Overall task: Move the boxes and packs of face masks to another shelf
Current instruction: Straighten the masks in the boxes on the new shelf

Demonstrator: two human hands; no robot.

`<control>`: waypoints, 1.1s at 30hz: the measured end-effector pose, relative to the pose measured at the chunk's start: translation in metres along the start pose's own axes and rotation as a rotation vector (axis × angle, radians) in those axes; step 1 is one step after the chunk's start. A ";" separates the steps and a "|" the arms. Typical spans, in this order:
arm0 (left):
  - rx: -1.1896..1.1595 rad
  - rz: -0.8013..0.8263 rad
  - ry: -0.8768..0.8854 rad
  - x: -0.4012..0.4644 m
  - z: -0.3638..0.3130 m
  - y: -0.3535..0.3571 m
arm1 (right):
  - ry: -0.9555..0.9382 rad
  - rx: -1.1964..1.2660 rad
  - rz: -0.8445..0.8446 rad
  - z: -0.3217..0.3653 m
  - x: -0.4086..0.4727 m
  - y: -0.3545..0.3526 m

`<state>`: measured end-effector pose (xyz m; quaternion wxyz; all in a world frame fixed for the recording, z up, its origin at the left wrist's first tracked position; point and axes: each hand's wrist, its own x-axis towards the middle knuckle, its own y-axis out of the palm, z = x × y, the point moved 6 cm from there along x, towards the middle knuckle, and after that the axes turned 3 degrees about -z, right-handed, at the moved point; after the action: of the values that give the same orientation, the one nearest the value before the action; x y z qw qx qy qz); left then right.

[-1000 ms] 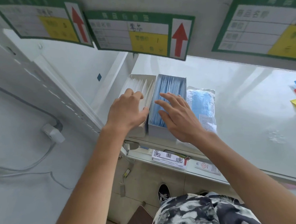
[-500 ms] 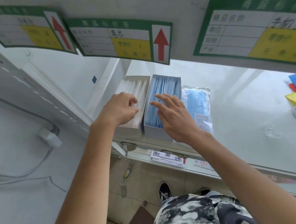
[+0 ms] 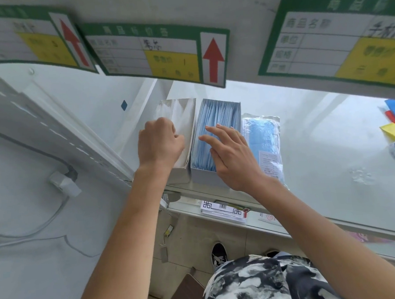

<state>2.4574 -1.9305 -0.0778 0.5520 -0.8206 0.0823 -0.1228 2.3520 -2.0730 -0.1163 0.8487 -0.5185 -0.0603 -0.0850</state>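
Note:
On the white shelf (image 3: 317, 143), at its left end, two open boxes stand side by side. The left box (image 3: 183, 118) holds white masks and the middle box (image 3: 217, 116) holds blue masks. A clear plastic pack of blue masks (image 3: 266, 141) lies flat just right of them. My left hand (image 3: 158, 145) rests on the white-mask box with its fingers curled over the masks. My right hand (image 3: 232, 155) lies flat on the blue masks, fingers spread, holding nothing.
Green-framed price labels with red arrows (image 3: 213, 59) hang from the shelf above. A lower shelf holds a flat printed pack (image 3: 222, 211). Coloured paper items (image 3: 394, 120) lie at the far right. A wall with a plug and cable (image 3: 64, 182) is to the left.
My left hand's fingers have curled down onto the white-mask box. The right hand stays on the blue masks. The view has shifted slightly.

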 end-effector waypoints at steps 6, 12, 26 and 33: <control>-0.130 -0.111 0.035 -0.014 -0.005 0.000 | 0.002 -0.004 -0.012 -0.001 0.001 0.003; -0.005 -0.153 0.245 -0.019 -0.010 0.001 | 0.007 0.000 -0.021 -0.001 0.000 0.003; -0.243 0.001 0.303 -0.024 -0.010 0.015 | 0.016 -0.002 -0.030 0.000 -0.001 0.003; -0.062 -0.004 0.230 -0.026 0.002 0.021 | 0.018 -0.004 -0.031 -0.001 -0.001 0.003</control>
<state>2.4328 -1.9293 -0.1006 0.5131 -0.8180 0.1470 -0.2147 2.3516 -2.0719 -0.1196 0.8466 -0.5185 -0.0608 -0.1030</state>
